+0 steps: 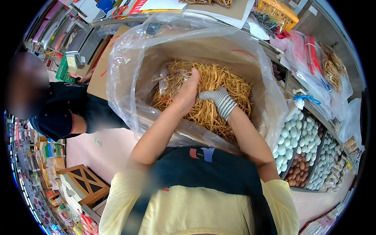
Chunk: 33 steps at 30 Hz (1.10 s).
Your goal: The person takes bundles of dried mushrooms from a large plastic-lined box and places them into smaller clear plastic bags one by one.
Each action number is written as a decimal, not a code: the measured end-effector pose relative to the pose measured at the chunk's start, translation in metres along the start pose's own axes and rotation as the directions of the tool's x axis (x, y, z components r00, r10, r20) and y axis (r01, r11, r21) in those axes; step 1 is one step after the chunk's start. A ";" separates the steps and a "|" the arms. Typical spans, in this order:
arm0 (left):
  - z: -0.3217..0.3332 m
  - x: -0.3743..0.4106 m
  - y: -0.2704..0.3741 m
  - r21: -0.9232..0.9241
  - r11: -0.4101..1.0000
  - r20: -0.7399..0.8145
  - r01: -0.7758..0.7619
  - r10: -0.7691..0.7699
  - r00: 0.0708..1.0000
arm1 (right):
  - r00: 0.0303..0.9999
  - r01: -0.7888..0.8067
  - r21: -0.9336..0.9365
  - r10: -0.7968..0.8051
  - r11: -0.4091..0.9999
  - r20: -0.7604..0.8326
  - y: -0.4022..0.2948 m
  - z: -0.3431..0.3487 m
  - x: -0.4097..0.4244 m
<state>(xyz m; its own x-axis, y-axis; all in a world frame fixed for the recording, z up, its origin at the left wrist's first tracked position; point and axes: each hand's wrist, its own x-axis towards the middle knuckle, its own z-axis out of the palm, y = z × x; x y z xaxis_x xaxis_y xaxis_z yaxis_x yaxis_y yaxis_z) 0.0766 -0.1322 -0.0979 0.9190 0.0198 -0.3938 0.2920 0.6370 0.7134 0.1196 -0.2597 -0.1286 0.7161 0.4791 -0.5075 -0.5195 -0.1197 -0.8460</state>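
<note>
A large cardboard box lined with a clear plastic bag (124, 67) stands before me, holding a heap of dried yellow-brown strips (216, 117). Inside it, my bare left hand (189, 89) lies edge-on against the heap, its fingers extended and pointing away from me; whether it holds any strips is hidden. Just to the right, my right hand (220, 98) wears a grey-and-white striped glove. Its fingers are bent over a bundle of the strips and point left towards my other hand. A small clear plastic packet (164, 83) lies at the heap's left side.
A counter (205, 17) with papers and bagged goods runs behind the box. Trays of pale and brown eggs (296, 167) are at the right. Another person in dark clothing (64, 102) stands close at the left. A wooden crate-like stand (85, 179) is on the lower left floor.
</note>
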 end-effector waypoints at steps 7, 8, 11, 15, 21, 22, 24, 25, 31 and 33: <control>0.012 -0.005 -0.012 0.288 0.949 -0.081 -0.128 0.158 0.984 | 0.955 0.265 -0.333 -0.201 0.905 0.216 0.056 0.001 0.058; 0.007 -0.002 -0.017 0.240 0.942 -0.097 -0.235 0.264 0.960 | 0.960 0.281 -0.755 -0.174 0.593 0.221 0.012 0.010 0.023; 0.006 0.004 -0.007 0.221 0.920 -0.140 -0.323 0.358 0.923 | 0.979 0.179 -0.508 -0.205 0.843 0.005 0.000 0.010 0.007; -0.008 0.013 0.008 0.187 0.939 -0.219 -0.289 0.327 0.919 | 0.959 -0.238 -0.132 0.254 0.962 0.127 -0.017 0.015 -0.016; -0.021 0.014 0.009 0.103 0.928 -0.298 -0.359 0.373 0.879 | 0.917 -0.237 -0.136 0.268 0.962 0.294 -0.004 0.013 -0.009; -0.023 0.015 0.011 0.095 0.928 -0.307 -0.361 0.372 0.876 | 0.913 -0.216 -0.172 0.261 0.961 0.314 -0.008 0.013 -0.012; -0.023 0.014 0.021 0.060 0.915 -0.415 -0.398 0.386 0.824 | 0.901 -0.216 -0.190 0.271 0.958 0.340 -0.013 0.012 -0.019; -0.025 0.014 0.029 0.044 0.907 -0.467 -0.418 0.389 0.795 | 0.909 -0.220 -0.171 0.265 0.960 0.321 -0.010 0.011 -0.021; -0.065 0.012 0.066 0.073 0.932 -0.434 -0.354 0.349 0.831 | 0.978 -0.195 0.241 0.171 0.951 0.118 -0.003 -0.008 -0.004; -0.053 0.000 0.061 0.152 0.969 -0.414 -0.194 0.241 0.878 | 0.999 -0.037 0.163 0.037 0.986 0.005 -0.006 -0.009 0.001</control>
<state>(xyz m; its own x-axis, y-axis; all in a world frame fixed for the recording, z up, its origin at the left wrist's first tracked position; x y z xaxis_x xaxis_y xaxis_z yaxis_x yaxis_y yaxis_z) 0.0799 -0.0520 -0.0849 0.7675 0.4896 -0.4138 0.1449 0.4963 0.8560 0.1271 -0.2668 -0.1257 0.6942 0.4786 -0.5376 -0.6148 0.0057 -0.7887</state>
